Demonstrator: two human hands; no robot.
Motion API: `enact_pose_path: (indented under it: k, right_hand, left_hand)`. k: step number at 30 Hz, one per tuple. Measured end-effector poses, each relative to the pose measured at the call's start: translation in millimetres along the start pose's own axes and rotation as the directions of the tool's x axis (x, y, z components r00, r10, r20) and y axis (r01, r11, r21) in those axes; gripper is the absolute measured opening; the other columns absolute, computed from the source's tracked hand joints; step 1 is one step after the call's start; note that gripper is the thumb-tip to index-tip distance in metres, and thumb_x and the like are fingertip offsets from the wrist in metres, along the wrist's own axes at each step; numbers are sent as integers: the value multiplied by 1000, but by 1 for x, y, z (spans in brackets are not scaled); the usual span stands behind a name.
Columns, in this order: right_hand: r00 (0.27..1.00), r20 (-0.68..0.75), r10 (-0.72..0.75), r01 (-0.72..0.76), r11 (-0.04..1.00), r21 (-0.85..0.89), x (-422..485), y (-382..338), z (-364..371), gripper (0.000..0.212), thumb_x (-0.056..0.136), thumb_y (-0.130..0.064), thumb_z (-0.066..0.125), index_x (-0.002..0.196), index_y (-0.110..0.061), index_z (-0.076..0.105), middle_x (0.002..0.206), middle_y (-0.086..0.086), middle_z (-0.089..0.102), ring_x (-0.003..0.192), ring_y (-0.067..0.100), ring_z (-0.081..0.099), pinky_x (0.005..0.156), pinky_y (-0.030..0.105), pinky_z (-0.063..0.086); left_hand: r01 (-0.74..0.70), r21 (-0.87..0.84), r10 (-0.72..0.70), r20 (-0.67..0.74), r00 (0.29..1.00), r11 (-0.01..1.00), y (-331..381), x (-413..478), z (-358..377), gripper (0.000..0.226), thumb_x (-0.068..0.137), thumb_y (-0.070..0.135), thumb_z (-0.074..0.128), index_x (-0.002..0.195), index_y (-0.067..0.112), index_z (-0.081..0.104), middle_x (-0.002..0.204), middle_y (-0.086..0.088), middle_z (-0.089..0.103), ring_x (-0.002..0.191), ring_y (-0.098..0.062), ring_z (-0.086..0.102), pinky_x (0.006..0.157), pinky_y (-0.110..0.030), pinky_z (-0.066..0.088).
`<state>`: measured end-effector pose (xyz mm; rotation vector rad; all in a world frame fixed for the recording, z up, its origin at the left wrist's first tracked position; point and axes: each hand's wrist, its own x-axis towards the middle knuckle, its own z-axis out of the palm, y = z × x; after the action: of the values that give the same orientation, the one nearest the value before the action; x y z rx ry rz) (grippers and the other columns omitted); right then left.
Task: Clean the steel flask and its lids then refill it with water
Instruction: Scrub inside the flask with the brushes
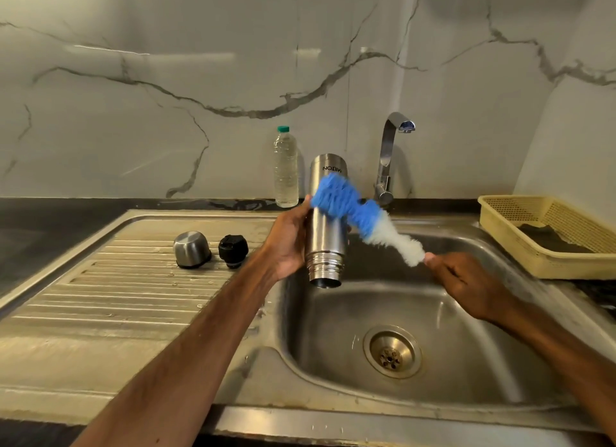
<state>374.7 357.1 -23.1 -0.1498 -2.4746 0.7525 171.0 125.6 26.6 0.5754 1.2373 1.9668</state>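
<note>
- Over the sink (500, 363), left of the basin's middle, the steel flask (325, 243) is held upside down by the left hand (286, 243). Its fingers are wrapped round the mid-body, with the thumb toward the base end.
- The flask's long axis is held close to upright, the threaded mouth pointed down into the basin and the base raised toward the tap (388, 153).
- The bottle brush (353, 210) is pinched just past its white bristles by the closed fingers of the right hand (463, 280), which is held to the right of the flask and slightly lower.
- The brush is laid slantwise, up and leftward from the right hand, so that its blue bristles are pressed against the upper half of the flask's outer wall. The white bristles are seen clear of it.
- Scrubbing of the outside is judged to be the step in hand. For the inside, the brush tip would have to be brought below the mouth, or the flask turned.
- The steel cup lid (191, 249) and the black stopper (233, 250) are set on the drainboard (116, 296), left of the flask, just apart from each other and nearer the left hand.
</note>
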Motion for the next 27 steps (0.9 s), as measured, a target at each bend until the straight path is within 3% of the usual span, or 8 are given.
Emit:
enact_pose_path:
  k: [4,9,13,17,20,22,25,27]
  right_hand:
    - [994,73,-86,86,996,5,-2,-7,7,62,98,-66,30,60,-22,54,56,6,51,48,17,45,49,30,33]
    - [999,-20,36,-35,999,19,1,2,-1,74,95,-70,29,70,-10,66,57,9,58,52,20,55,52,35,44]
    - [998,36,-42,42,999,7,-2,0,4,79,96,-73,27,65,-9,61,56,15,51,51,23,49,51,38,39]
    - [995,-33,89,-88,996,9,3,12,-1,84,96,-72,27,88,1,68,77,19,67,73,25,66,70,41,54]
    - [999,-43,25,-24,1000,9,-1,0,2,80,93,-77,25,65,-11,60,54,7,51,52,12,52,51,21,40]
    - [997,-64,47,-48,999,-1,1,7,3,82,94,-77,24,73,-8,65,60,8,58,58,16,57,56,29,48]
    - [990,-70,126,-126,992,6,4,17,1,82,98,-71,24,95,-1,67,84,19,68,80,31,66,75,55,54]
    - [995,-63,74,-76,997,-20,2,12,4,82,97,-72,23,85,-4,67,73,16,65,71,24,63,68,49,52]
  left_hand:
    - [-41,-22,41,25,999,999,-2,-1,-1,29,95,30,54,110,8,64,96,-10,71,81,-22,71,73,-37,62]
    - [17,-19,-17,30,999,1000,-2,-3,8,47,102,35,51,137,4,56,124,-22,66,106,-36,66,98,-53,54]
    - [-41,34,38,79,996,999,-5,-3,7,34,97,25,56,127,10,60,111,-13,70,93,-25,72,81,-41,62]
    - [24,4,-25,91,996,1000,-4,-6,14,52,103,39,50,141,4,53,126,-26,64,108,-40,65,104,-58,47]
    - [-21,44,17,88,996,999,-7,-4,13,44,98,31,57,135,7,55,125,-20,64,107,-35,65,102,-57,49]
    - [-30,60,25,86,996,998,-9,-3,11,51,95,34,60,138,6,54,131,-24,62,113,-41,61,110,-63,43]
    - [29,21,-31,94,995,999,-8,-5,17,62,100,45,56,147,4,48,139,-31,57,122,-46,56,115,-66,34]
    - [30,29,-33,98,995,999,-11,-2,16,61,99,42,59,145,5,48,135,-27,59,119,-44,57,115,-71,31]
